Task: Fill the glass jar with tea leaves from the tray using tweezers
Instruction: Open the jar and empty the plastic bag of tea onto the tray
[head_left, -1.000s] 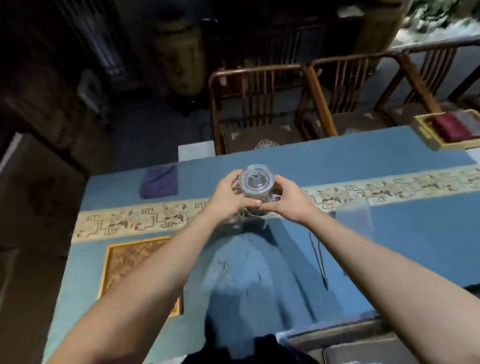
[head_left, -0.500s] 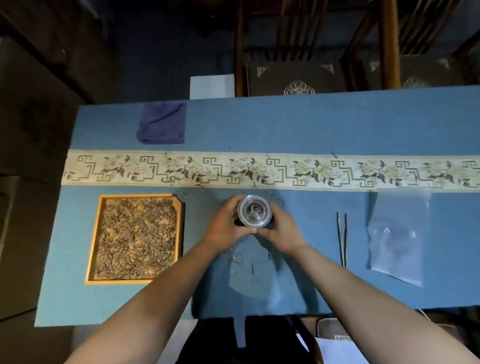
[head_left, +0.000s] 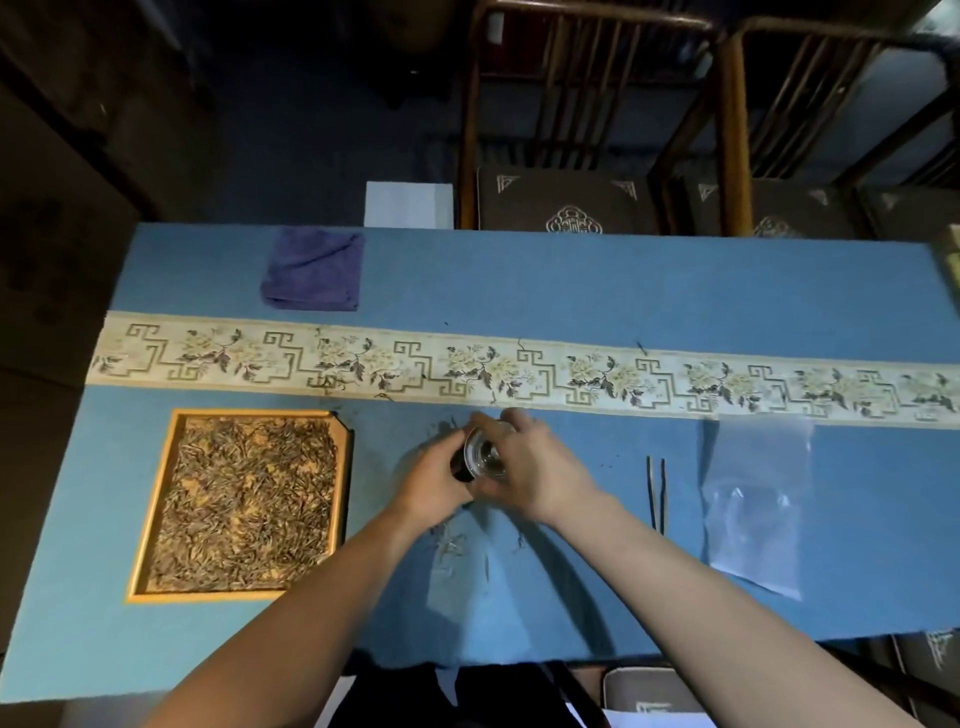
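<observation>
The long table (head_left: 519, 270), covered in blue cloth with a cream floral band running from nine to three o'clock across its middle, carries everything needed. At about eight o'clock from the table's centre lies the square gold-rimmed wooden tray (head_left: 136, 512), spread thickly with dark, needle-like tea leaves (head_left: 244, 499). A folded purple cloth (head_left: 314, 270) rests at eleven o'clock, beyond the band, and a clear plastic bag (head_left: 753, 499) lies flat at four o'clock.

The small clear glass jar (head_left: 484, 457) is held just above or on the table near the centre, right of the tray, seen from above. The left hand (head_left: 434, 480) is curled round its dark lower part from nine o'clock, and the right hand (head_left: 530, 467) is wrapped over its top from three o'clock; whether a lid is being turned cannot be told. The thin dark metal tweezers (head_left: 656, 493) lie untouched between the jar and the bag. A few stray leaves are scattered at six o'clock from the jar.

The step appears to be opening and placing the jar. It is best done with the base steadied by the left hand, the jar set upright close beside the tray, so that each tweezer load is carried only a short way.
</observation>
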